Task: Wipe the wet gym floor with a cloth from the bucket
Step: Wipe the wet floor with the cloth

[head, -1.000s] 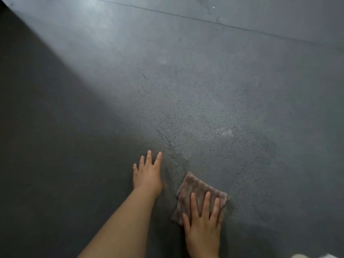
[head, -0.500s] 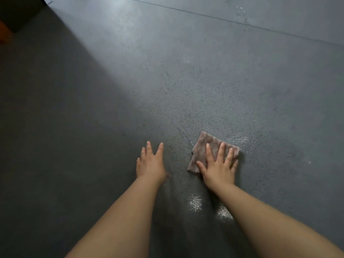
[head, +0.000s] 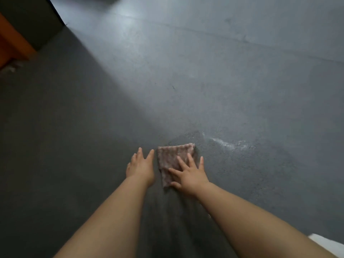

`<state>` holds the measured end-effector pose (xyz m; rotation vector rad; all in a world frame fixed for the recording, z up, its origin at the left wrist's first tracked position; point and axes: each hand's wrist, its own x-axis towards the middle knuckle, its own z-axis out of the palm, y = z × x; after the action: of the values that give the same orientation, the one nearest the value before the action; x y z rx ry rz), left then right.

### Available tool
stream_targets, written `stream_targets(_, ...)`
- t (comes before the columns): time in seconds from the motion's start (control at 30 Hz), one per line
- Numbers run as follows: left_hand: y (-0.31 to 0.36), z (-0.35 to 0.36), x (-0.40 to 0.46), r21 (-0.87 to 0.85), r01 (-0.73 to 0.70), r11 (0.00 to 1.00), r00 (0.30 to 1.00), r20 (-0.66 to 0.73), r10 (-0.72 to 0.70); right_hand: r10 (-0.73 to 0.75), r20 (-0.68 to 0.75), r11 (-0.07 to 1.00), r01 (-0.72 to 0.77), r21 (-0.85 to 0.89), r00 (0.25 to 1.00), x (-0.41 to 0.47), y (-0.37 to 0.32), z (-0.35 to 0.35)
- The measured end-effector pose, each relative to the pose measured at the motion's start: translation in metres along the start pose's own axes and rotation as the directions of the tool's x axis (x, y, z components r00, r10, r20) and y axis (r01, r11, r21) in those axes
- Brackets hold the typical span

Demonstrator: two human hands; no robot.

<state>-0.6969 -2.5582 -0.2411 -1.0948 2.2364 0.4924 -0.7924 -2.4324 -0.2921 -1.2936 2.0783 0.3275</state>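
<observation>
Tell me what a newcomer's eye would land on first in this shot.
First the brownish cloth at lower centre, pressed flat to the dark floor by the right hand with fingers spread. Just beside it the left hand rests flat on the bare floor. To the right of the cloth a pale wet streak glistens, and an orange object sits at the far left edge.

Your right hand (head: 189, 174) is lying flat on the cloth (head: 174, 157), which is lying on the floor (head: 204, 81). Your left hand (head: 140, 167) is resting on the floor just left of the cloth. A wet streak (head: 229, 144) is sitting right of the cloth, slightly farther from you.
</observation>
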Motion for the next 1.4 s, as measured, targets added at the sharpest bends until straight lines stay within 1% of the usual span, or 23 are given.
stream_targets(0.1, 0.011, -0.012, -0.034, -0.012, -0.056, 0.998, 0.998, -0.012, 0.056, 0.13, 0.079, 0.979, -0.14, 0.145, 0.988, -0.039, 0.004, -0.022)
stream_targets(0.17, 0.019, -0.018, -0.06, 0.002, -0.128, 0.992, 0.991, -0.043, 0.128, 0.149, 0.142, 0.975, -0.169, 0.145, 0.979, -0.069, 0.006, -0.041)
stream_targets(0.23, 0.023, -0.025, -0.085, 0.009, -0.171, 0.985, 0.975, -0.141, 0.17, 0.154, 0.154, 0.976, -0.175, 0.131, 0.976, -0.097, 0.006, -0.059)
stream_targets(0.3, 0.026, -0.03, -0.108, -0.026, -0.165, 0.986, 0.955, -0.253, 0.153, 0.171, 0.104, 0.975, -0.183, 0.124, 0.98, -0.121, 0.004, -0.072)
stream_targets(0.33, 0.026, -0.032, -0.119, -0.055, -0.152, 0.987, 0.949, -0.287, 0.13, 0.182, 0.072, 0.974, -0.19, 0.127, 0.981, -0.13, 0.002, -0.075)
stream_targets(0.47, 0.036, -0.03, -0.146, -0.075, -0.122, 0.99, 0.931, -0.354, 0.088, 0.209, -0.069, 0.962, -0.193, 0.194, 0.975, -0.156, 0.001, -0.074)
stream_targets(0.57, 0.054, -0.019, -0.148, -0.089, -0.107, 0.99, 0.937, -0.342, 0.07, 0.221, -0.191, 0.966, -0.187, 0.18, 0.956, -0.164, 0.009, -0.063)
stream_targets(0.6, 0.061, -0.016, -0.148, -0.086, -0.102, 0.991, 0.941, -0.33, 0.069, 0.218, -0.211, 0.968, -0.183, 0.173, 0.953, -0.166, 0.013, -0.06)
stream_targets(0.67, 0.072, -0.007, -0.148, -0.087, -0.093, 0.992, 0.954, -0.291, 0.064, 0.206, -0.206, 0.971, -0.174, 0.163, 0.957, -0.169, 0.019, -0.056)
stream_targets(0.77, 0.085, 0.006, -0.139, -0.091, -0.09, 0.992, 0.97, -0.234, 0.067, 0.22, -0.196, 0.964, -0.182, 0.194, 0.956, -0.157, 0.036, -0.056)
stream_targets(0.83, 0.087, 0.015, -0.126, -0.122, -0.11, 0.986, 0.972, -0.219, 0.082, 0.255, -0.186, 0.95, -0.21, 0.23, 0.949, -0.144, 0.045, -0.053)
stream_targets(0.93, 0.092, 0.027, -0.093, -0.207, -0.094, 0.974, 0.981, -0.184, 0.056, 0.328, -0.149, 0.91, -0.27, 0.314, 0.933, -0.109, 0.057, -0.044)
stream_targets(1.0, 0.094, 0.036, -0.07, -0.228, -0.089, 0.97, 0.988, -0.147, 0.056, 0.344, -0.133, 0.9, -0.286, 0.328, 0.929, -0.087, 0.063, -0.039)
stream_targets(1.1, 0.096, 0.046, -0.036, -0.274, -0.072, 0.959, 0.991, -0.127, 0.039, 0.369, -0.151, 0.901, -0.314, 0.298, 0.917, -0.057, 0.073, -0.03)
stream_targets(1.2, 0.101, 0.051, -0.004, -0.304, -0.051, 0.951, 0.99, -0.138, 0.009, 0.412, -0.162, 0.885, -0.351, 0.307, 0.897, -0.029, 0.081, -0.023)
stream_targets(1.33, 0.118, 0.061, 0.029, -0.277, 0.017, 0.961, 0.989, -0.133, -0.056, 0.46, -0.208, 0.852, -0.363, 0.378, 0.863, 0.003, 0.085, -0.02)
stream_targets(1.4, 0.127, 0.07, 0.044, -0.253, 0.042, 0.967, 0.991, -0.111, -0.072, 0.465, -0.229, 0.851, -0.361, 0.38, 0.855, 0.016, 0.087, -0.02)
